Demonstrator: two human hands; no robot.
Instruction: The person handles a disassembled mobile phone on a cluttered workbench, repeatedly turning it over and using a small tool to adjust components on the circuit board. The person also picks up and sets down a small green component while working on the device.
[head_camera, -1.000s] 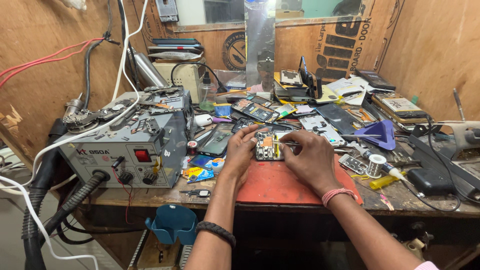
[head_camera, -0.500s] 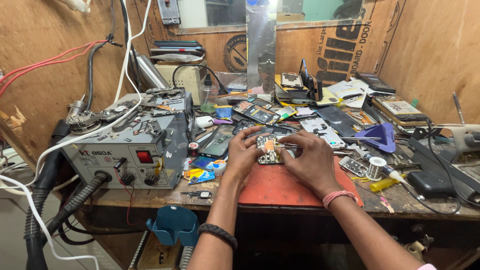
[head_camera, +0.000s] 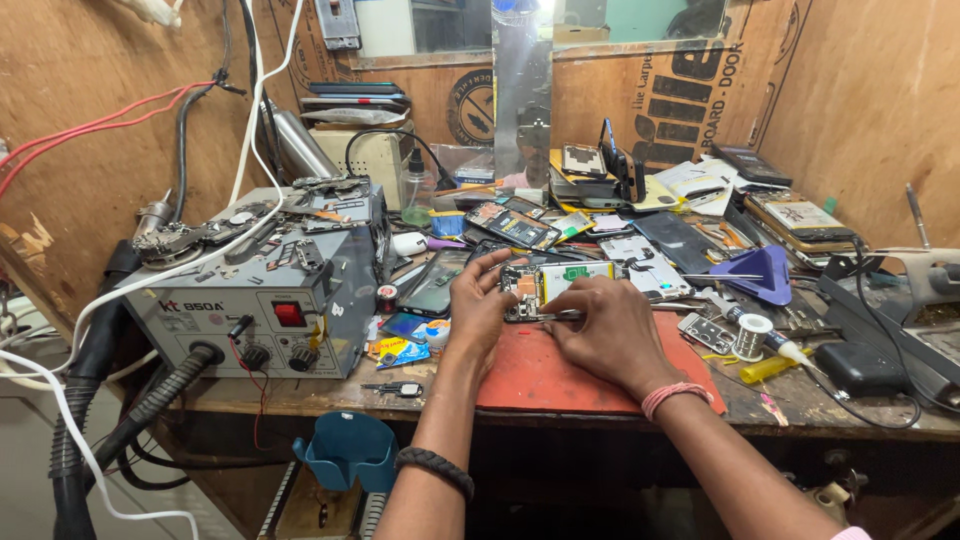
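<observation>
The opened phone (head_camera: 545, 290) lies at the far edge of the red mat (head_camera: 590, 375) on the surface (head_camera: 300, 395). Its rear cover is off and the internal boards show, but the individual components are too small to identify. The near edge of the phone is hidden behind both hands.

The left hand (head_camera: 478, 305) grips the left end of the phone, with the fingers curled over the top edge and the thumb at the side. The right hand (head_camera: 610, 330) rests on the mat just right of the phone, fingers drawn together and pinching a thin metal tool (head_camera: 558, 316) whose tip meets the lower edge of the phone. The type of tool cannot be determined; most of it is covered by the fingers.

Left of the mat stands a grey rework station (head_camera: 270, 300) with a red switch and two knobs; its hoses run off the lower left edge of the view. A blue cup (head_camera: 345, 450) hangs below the surface, in front of the station; its contents cannot be seen. Right of the mat sit a solder spool (head_camera: 750, 335) and a blue triangular pick (head_camera: 755, 272). Behind the phone, loose phone parts cover the surface, overlapping too closely to separate.
</observation>
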